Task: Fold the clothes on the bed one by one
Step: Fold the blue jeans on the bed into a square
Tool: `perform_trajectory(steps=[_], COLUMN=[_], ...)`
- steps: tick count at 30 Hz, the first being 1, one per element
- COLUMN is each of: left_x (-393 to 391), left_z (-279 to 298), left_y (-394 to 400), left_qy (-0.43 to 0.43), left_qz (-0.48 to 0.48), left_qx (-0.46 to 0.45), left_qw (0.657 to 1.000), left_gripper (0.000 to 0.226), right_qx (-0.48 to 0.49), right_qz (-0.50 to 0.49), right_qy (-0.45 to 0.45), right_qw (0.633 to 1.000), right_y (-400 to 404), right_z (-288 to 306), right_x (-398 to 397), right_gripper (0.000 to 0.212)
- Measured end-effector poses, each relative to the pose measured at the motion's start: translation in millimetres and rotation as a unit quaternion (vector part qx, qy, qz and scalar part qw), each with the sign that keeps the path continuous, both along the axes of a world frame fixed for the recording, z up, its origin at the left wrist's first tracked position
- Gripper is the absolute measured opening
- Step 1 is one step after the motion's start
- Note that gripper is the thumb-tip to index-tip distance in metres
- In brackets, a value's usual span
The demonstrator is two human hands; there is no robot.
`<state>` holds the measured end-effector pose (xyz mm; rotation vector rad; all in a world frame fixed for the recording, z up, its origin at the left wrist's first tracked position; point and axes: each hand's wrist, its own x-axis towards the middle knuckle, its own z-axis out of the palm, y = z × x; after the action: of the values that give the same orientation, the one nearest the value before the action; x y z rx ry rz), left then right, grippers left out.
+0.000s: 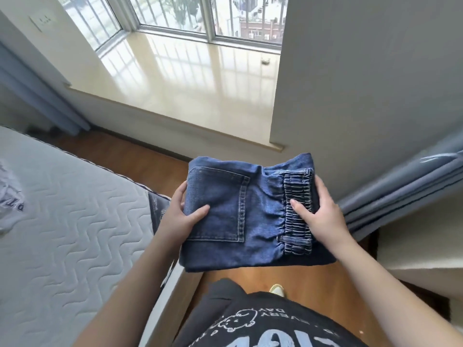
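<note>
The jeans (250, 211) are dark blue denim, folded into a thick, roughly square bundle of several layers. The top face shows a back pocket with pale double stitching on the left half and a gathered elastic waistband with a belt loop on the right half. The folded edges are stacked neatly along the near side, and the fabric puckers where it meets the elastic.

The bundle is held in the air between both hands, above the wooden floor (313, 281) and just to the right of the bed (75, 221), not resting on anything. The left hand (184, 211) grips the bundle's left edge, thumb lying on top across the pocket corner and fingers curled underneath out of sight. The right hand (317, 209) grips the right edge at the waistband, thumb pressed on the elastic ribs and fingers wrapped round the side and under. Both forearms reach forward from the bottom of the view, with the jeans level between them.

The bed has a white quilted mattress with a wavy stitch pattern; at its far left edge lies a pale garment (10, 196) with dark printed letters, only partly in view. Beyond the jeans is a glossy cream window ledge (188, 78) below barred windows, with one small object (265, 61) on it, too small to identify. Blue-grey curtains (400, 186) hang at right. The person wears a dark printed shirt (263, 321).
</note>
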<state>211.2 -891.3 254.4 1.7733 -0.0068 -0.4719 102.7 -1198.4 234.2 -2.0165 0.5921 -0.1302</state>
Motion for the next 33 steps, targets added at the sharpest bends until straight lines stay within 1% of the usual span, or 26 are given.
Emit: perform_trajectory(steps=[3, 8, 12, 16, 19, 22, 28, 33], left_x=[20.4, 63.2, 101.3, 136.2, 162.4, 186.2, 243.3, 282.5], left_z=[-3.9, -12.9, -15.2, -16.0, -13.5, -13.5, -27.4, -31.5], left_y=[10.0, 29.7, 42.4, 52.8, 58.0, 56.9, 41.7, 32.7], left_qy=[0.002, 0.011, 0.014, 0.013, 0.009, 0.012, 0.023, 0.023], left_qz=[0.030, 0.085, 0.134, 0.167, 0.178, 0.197, 0.244, 0.303], left_qx=[0.000, -0.012, -0.021, -0.040, -0.033, -0.026, -0.044, -0.040], left_qw=[1.000, 0.996, 0.991, 0.985, 0.983, 0.980, 0.969, 0.952], left_gripper=[0.074, 0.070, 0.072, 0.073, 0.072, 0.074, 0.063, 0.070], right_qx=[0.016, 0.007, -0.005, -0.012, -0.008, -0.012, -0.005, -0.009], right_qz=[0.024, 0.085, 0.124, 0.150, 0.163, 0.180, 0.240, 0.291], right_qy=[0.010, 0.007, 0.004, -0.007, -0.005, 0.001, -0.008, -0.008], right_qw=[1.000, 0.996, 0.992, 0.989, 0.987, 0.984, 0.971, 0.957], right_y=[3.8, 16.7, 27.0, 37.3, 42.1, 43.0, 30.1, 27.0], right_z=[-8.0, -11.9, -7.4, -1.6, -0.9, -0.2, -9.9, -10.9], right_x=[39.5, 116.5, 178.7, 233.6, 265.7, 297.5, 384.0, 460.5], right_gripper=[0.077, 0.076, 0.075, 0.072, 0.071, 0.072, 0.075, 0.073])
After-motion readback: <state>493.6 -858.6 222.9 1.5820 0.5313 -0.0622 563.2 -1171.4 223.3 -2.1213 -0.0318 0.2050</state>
